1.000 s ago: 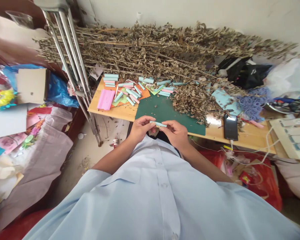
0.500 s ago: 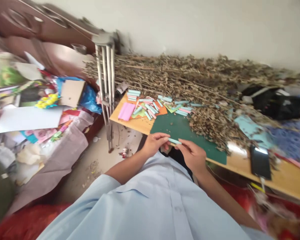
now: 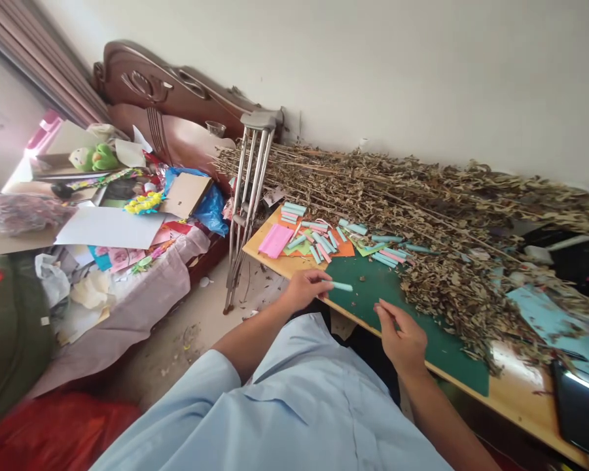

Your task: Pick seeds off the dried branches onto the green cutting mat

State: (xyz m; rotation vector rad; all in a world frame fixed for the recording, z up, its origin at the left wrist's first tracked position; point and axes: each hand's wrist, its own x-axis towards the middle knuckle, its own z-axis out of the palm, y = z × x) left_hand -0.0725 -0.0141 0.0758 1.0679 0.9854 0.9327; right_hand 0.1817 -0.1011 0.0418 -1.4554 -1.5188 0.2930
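A light blue paper roll (image 3: 342,286) is pinched between the thumb and fingers of my left hand (image 3: 308,289), over the near edge of a green mat (image 3: 368,294). Apart from it, my right hand (image 3: 403,335) hangs by the mat's front edge, thumb and fingertips drawn together; whatever they may hold is too small to make out. Behind my left hand lie several blue and pink paper rolls (image 3: 324,242), some on an orange sheet (image 3: 344,247). A pink stack of paper (image 3: 275,241) sits at the table's left corner.
Dried leafy stalks (image 3: 373,190) cover the back of the wooden table (image 3: 261,245) and spill onto the mat. Metal crutches (image 3: 248,203) stand at its left end. A black phone (image 3: 580,409) lies at right. Papers and other items clutter a bed (image 3: 171,275) at left.
My right hand has let go of the blue paper roll and moved away to the right. The left hand keeps the roll. The view has turned, so the scene sits farther right and lower.
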